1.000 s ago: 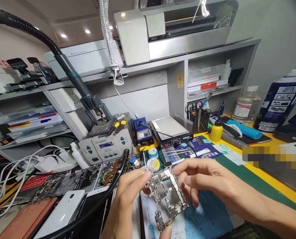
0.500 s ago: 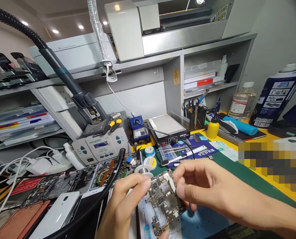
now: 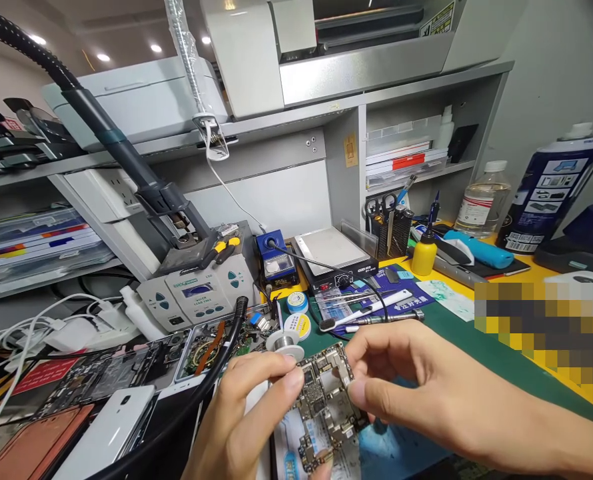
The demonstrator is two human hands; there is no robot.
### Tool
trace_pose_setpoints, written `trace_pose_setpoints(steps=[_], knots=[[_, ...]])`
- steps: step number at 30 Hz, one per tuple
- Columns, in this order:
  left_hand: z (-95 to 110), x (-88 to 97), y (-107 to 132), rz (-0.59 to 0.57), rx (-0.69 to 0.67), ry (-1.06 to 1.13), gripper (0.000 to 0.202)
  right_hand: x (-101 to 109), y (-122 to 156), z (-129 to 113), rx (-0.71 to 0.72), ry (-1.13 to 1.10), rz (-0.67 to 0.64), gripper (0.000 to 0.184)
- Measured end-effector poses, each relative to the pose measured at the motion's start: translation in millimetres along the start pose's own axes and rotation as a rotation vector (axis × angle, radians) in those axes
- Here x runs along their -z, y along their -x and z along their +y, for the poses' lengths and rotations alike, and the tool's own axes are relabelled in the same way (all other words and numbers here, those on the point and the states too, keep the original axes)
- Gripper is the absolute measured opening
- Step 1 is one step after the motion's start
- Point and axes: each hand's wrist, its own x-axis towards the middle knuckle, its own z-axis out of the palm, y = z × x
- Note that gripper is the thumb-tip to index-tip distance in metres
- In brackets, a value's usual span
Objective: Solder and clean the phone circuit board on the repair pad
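A bare phone circuit board (image 3: 324, 400), studded with metal shields and chips, is held up over the green mat (image 3: 456, 347). My left hand (image 3: 236, 427) pinches its left edge between thumb and fingers. From the right, my right hand (image 3: 406, 387) grips the board's upper right edge, thumb on its face and fingers curled behind it. Both hands are closed on the board, and its lower end hangs free near the bottom edge of the view.
Behind the hands stand a grey soldering station (image 3: 196, 293), a blue unit (image 3: 275, 260), a hot plate (image 3: 334, 257), solder tins (image 3: 296, 325), tweezers and a brush. Opened phones (image 3: 111, 373) and a white phone (image 3: 106, 433) lie left. A yellow bottle (image 3: 423, 257) and spray can (image 3: 551, 193) stand right.
Both hands and the board have sunk a little lower in the view and shifted slightly left as the head moved. The two-handed grip on the board is the same.
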Motion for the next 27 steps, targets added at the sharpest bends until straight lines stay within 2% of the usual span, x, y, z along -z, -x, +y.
trace_pose_setpoints(steps=[9,13,16,23,27], knots=[[-9.6,-7.8,3.9,-0.021,0.013,-0.069,0.083,-1.2,0.2,-2.1,-0.017,-0.024,-0.006,0.027],[-12.7,-5.9,4.6,-0.033,-0.007,-0.039,0.086,-0.4,-0.3,-2.5,-0.004,-0.027,-0.015,0.026],[-16.1,-2.5,5.4,-0.051,0.026,-0.014,0.087,1.8,-0.3,-1.3,-0.001,-0.038,-0.025,0.024],[-32.1,6.1,2.4,-0.154,0.213,0.162,0.062,6.0,-0.4,-3.3,0.020,-0.056,-0.054,0.014],[-34.7,6.4,0.1,-0.125,0.279,0.227,0.055,7.0,-1.4,-5.0,0.040,-0.089,-0.070,0.019]])
